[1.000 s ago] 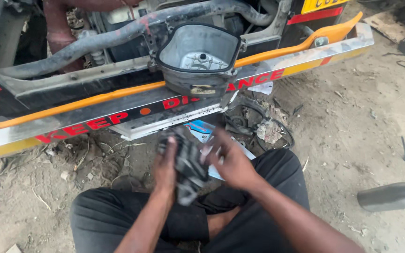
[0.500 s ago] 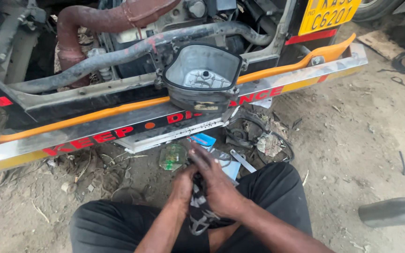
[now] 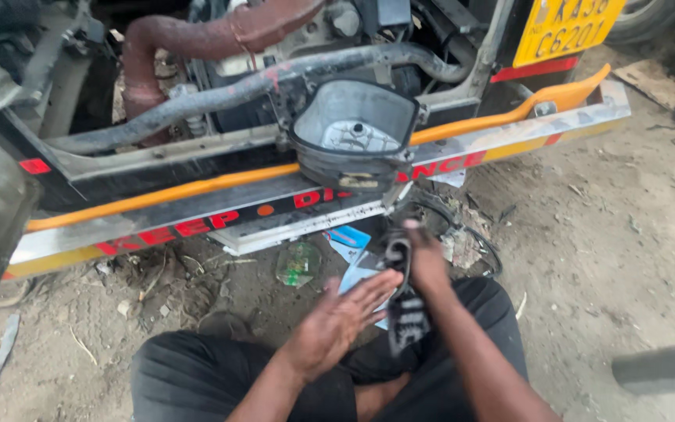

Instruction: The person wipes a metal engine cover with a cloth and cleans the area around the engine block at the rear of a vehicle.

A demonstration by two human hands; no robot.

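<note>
Right grip (image 3: 425,262) clasps a dark greasy part (image 3: 405,309); left hand (image 3: 341,320) spread flat beside it

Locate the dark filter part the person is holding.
In the head view, the dark filter part sits low centre, gripped by the right hand, beside the open left hand, above the lap.

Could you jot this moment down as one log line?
right hand: grips dark ribbed part | left hand: open palm beside it | ahead: open grey housing on vehicle

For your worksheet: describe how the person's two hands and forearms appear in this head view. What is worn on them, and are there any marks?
Both the left hand and right hand are bare: no gloves, sleeves, watch or rings show. Dark grime smudges the fingers and palm. Forearms are uncovered to the frame edge.
</note>
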